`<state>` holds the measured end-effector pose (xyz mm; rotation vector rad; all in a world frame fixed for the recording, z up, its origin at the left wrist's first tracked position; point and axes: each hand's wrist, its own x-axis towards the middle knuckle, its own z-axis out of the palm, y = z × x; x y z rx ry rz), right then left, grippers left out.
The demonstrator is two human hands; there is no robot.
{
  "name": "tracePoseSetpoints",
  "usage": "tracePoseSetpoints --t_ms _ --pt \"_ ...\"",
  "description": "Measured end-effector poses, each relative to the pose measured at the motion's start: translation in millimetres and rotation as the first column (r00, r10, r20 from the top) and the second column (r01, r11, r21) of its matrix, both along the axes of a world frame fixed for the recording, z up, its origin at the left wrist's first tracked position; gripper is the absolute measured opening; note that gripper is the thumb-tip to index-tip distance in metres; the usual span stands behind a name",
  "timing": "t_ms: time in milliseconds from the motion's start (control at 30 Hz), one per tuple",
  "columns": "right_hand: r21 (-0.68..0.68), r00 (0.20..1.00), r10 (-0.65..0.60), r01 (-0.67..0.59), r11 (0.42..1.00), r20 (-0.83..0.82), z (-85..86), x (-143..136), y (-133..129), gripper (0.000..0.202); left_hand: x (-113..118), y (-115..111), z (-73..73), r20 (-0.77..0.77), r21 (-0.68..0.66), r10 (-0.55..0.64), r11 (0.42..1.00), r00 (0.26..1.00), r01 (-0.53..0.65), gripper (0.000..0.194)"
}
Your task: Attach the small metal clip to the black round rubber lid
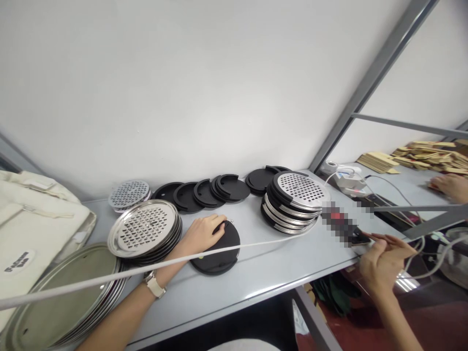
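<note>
My left hand [206, 233], with a pale-strapped watch on its wrist, is curled over the far-left side of a black round disc [219, 256] lying on the grey tabletop. Its thumb is mostly hidden. To the right, my right hand [382, 261] has its fingers closed at the near end of a dark phone [338, 225], whose screen is blurred out. Left of my left hand stands a stack topped by a round metal grater plate [146, 228] with a raised rim. A second stack of black discs and metal plates, topped by a grater plate [302, 189], rises near the phone.
Black discs [208, 193] overlap along the wall. Round trays [69, 287] and a cream bag [32, 229] occupy the left. A white cord [153, 265] crosses in front. Beyond a metal frame [365, 92], another person's hand [453, 187] is near wooden pieces [378, 162].
</note>
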<state>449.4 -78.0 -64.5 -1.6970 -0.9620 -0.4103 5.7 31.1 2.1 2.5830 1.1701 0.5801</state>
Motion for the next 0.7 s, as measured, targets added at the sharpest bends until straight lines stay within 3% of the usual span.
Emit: tracePoseSetpoints --t_ms 167,333,700 --pt "0.074 0.999 0.037 -0.035 0.997 -0.035 -8.4 4.1 4.7 0.032 0.1 0.0 0.1 -0.017 0.007 -0.012 1.000 1.000 0.012 0.025" --pt "0.071 0.999 0.041 -0.043 0.997 0.034 -17.3 10.4 8.3 0.034 0.1 0.2 0.0 -0.024 0.008 -0.010 1.000 1.000 0.010 0.024" --pt "0.078 0.995 -0.002 -0.006 0.997 0.103 -16.0 8.1 8.3 0.026 0.6 0.8 -1.3 -0.044 0.016 -0.004 1.000 0.999 0.005 0.024"
